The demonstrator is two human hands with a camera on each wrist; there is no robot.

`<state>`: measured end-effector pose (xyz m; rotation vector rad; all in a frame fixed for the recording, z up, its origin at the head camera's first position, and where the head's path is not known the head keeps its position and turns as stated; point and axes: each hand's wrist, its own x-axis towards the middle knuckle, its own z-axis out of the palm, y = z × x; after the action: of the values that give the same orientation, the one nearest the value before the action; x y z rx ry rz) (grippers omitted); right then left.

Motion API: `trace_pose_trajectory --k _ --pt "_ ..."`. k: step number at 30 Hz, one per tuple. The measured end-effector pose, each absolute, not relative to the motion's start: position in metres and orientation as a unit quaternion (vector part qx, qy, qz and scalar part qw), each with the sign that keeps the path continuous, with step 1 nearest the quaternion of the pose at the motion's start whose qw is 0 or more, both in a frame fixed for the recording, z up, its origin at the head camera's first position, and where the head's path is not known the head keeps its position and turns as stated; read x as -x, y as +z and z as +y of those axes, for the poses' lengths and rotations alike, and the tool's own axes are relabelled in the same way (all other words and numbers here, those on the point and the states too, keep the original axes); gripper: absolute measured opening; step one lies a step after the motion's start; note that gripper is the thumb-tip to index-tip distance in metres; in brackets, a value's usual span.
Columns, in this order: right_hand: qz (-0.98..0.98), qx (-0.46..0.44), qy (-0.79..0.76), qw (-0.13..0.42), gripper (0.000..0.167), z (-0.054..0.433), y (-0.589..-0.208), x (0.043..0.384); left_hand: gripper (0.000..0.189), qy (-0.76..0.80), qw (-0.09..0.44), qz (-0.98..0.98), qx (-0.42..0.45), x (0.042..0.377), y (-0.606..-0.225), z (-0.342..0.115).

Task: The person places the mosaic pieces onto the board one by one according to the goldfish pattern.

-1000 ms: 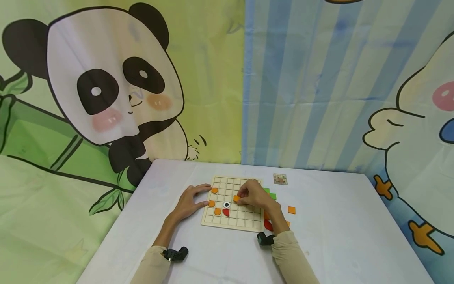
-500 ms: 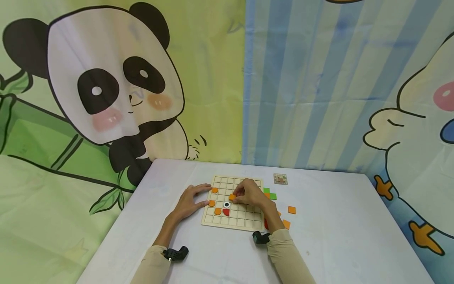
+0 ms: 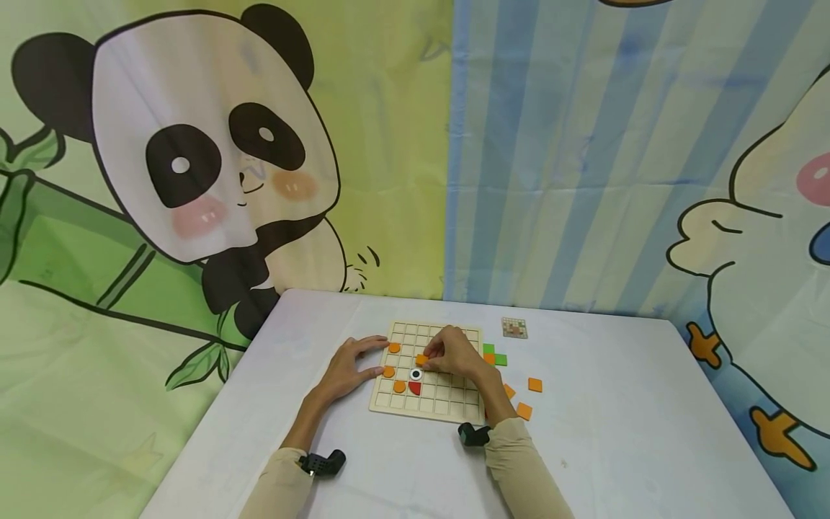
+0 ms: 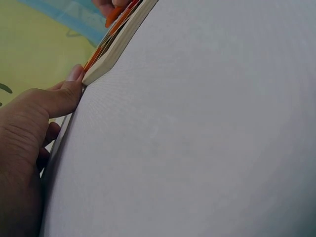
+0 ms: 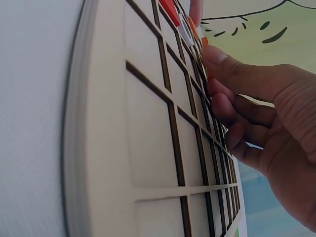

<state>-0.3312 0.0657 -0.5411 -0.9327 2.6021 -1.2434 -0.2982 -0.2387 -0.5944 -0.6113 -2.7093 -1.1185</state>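
Right hand (image 3: pixel 454 353) pinches an orange tile (image 3: pixel 421 360) over the gridded board (image 3: pixel 441 405)
Left hand (image 3: pixel 346 369), loosely spread, touches the board's left edge; 3 orange discs (image 3: pixel 399 387) lie on the grid.

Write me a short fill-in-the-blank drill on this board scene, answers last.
1. The right hand pinches a small piece colored ____.
2. In the head view, the grid board shows ____ orange discs.
3. Next to the black-and-white eye piece lies a quarter-round piece colored ____.

Missing words: orange; three; red.
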Motion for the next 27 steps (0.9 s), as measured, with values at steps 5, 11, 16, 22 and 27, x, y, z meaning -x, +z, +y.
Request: trace_pose_trajectory --k 5,11,16,22,27 --pt "0.858 0.294 -0.417 0.061 0.017 0.0642 -0.5421 0.331 0.058 -0.367 0.077 -0.904 0.205 0.2989 -0.5955 -0.2387" --pt "0.856 0.295 -0.42 0.058 0.016 0.0643 -0.5432 0.3308 0.057 -0.369 0.07 -0.905 0.197 0.3001 -0.5975 -0.2393" --pt "0.853 0.303 -0.422 0.055 0.01 0.0645 -0.5442 0.3299 0.058 -0.368 0.071 -0.906 0.198 0.2999 -0.5986 -0.2402" --pt "0.853 0.307 -0.418 0.049 0.009 0.0627 -0.5445 0.3282 0.058 -0.365 0.076 -0.907 0.197 0.2993 -0.5983 -0.2402" --pt "0.858 0.303 -0.412 0.05 0.008 0.0604 -0.5433 0.3269 0.058 -0.368 0.077 -0.905 0.199 0.2989 -0.5968 -0.2385"
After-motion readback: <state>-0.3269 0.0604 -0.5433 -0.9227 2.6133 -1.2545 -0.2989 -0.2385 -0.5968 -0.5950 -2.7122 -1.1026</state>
